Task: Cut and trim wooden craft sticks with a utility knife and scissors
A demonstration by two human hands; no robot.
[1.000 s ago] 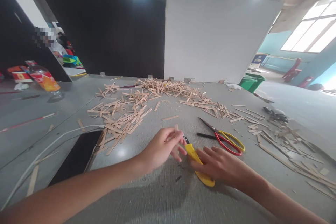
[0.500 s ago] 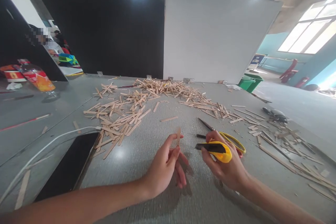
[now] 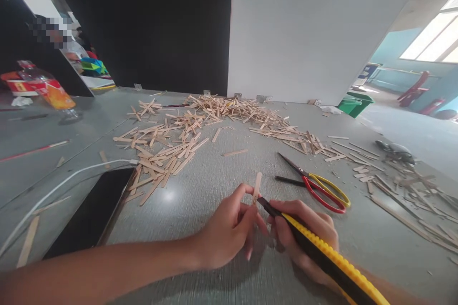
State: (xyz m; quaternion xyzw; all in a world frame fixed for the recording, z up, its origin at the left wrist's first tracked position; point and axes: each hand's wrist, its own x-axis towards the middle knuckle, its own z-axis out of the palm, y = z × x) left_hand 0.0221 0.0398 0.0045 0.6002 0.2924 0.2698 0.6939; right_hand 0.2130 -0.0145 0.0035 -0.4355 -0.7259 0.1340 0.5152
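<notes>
My left hand pinches a short wooden craft stick upright between thumb and fingers, low over the grey table. My right hand is wrapped round a yellow and black utility knife. The knife's tip touches the stick near its lower end. Red and yellow scissors lie open on the table just beyond my right hand.
A large scatter of wooden sticks covers the middle and far table, with longer strips at the right. A black phone with a white cable lies at the left. A bottle stands far left. Black and white boards stand behind.
My right hand picked the knife up off the table, turned it and brought its tip against the stick. My left hand raised the stick upright. The view tilted down slightly.
</notes>
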